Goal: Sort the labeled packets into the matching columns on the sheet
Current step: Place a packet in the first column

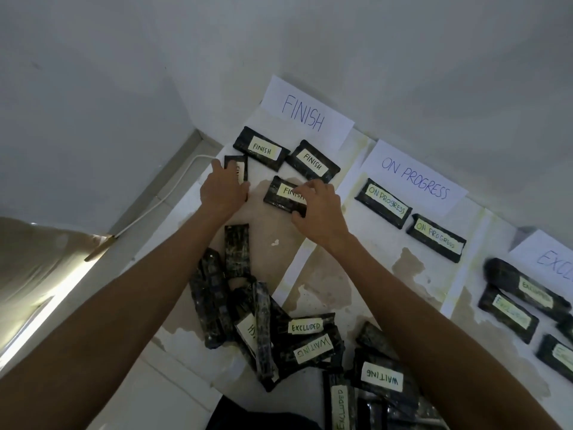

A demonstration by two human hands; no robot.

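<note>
Closest to the person is a messy pile of black packets [279,336] that is not yet sorted. Some tags say WAITING, some say EXCLUDED, and some packets lie face down. Past the pile, both hands reach out over the white sheet [316,274]. The left hand [223,189] grips the side of a packet turned on end [237,167]. Its tag is mostly hidden, but it seems to start with FIN. The right hand [321,212] pinches the end of a packet tagged FINISH [283,193], which lies flat on the sheet. Both packets are in the FINISH column. To do this step well, I think each one should be laid flat with its tag up so the word can be read. They should sit in a neat row, not on top of each other, and stay away from the fold on the right. Just behind them lie two more FINISH packets [262,148] to line up with, and behind those is the FINISH sign [305,114]. Off to the right is the ON PROGRESS column [415,180] — nothing from here should slide over there.
</note>
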